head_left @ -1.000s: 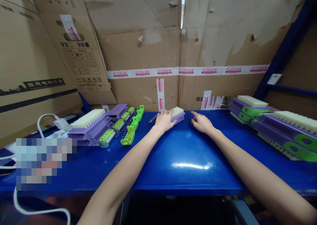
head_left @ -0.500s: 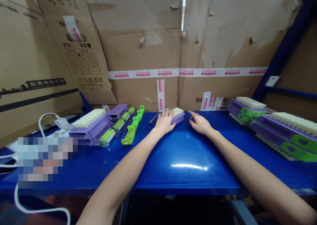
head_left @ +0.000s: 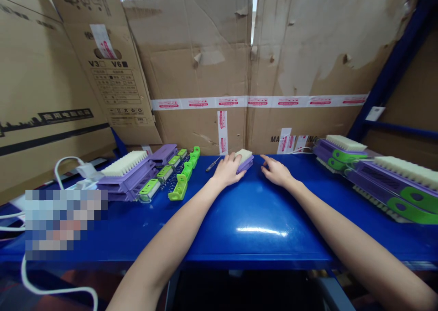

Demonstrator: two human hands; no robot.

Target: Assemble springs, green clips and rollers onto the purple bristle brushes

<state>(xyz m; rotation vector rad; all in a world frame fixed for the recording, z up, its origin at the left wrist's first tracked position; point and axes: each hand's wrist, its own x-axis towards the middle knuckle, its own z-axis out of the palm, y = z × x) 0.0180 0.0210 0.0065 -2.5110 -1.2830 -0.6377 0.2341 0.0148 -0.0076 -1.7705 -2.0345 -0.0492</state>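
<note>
My left hand [head_left: 227, 169] rests on a small purple brush [head_left: 245, 158] with white bristles, at the back middle of the blue table [head_left: 253, 220]. Its fingers curl around the brush's left end. A hand's width to the right, my right hand [head_left: 278, 171] lies flat on the table with its fingers apart, holding nothing. A dark pen-like tool [head_left: 212, 163] lies just left of my left hand.
Purple brushes [head_left: 127, 173] and green clips [head_left: 179, 186] with springs lie at the left. More purple brushes with green handles [head_left: 383, 176] are stacked at the right. Cardboard boxes [head_left: 239, 69] wall the back. A white cable [head_left: 65, 163] lies far left.
Both hands stay almost still; my left hand's fingers have closed a little more over the small brush.
</note>
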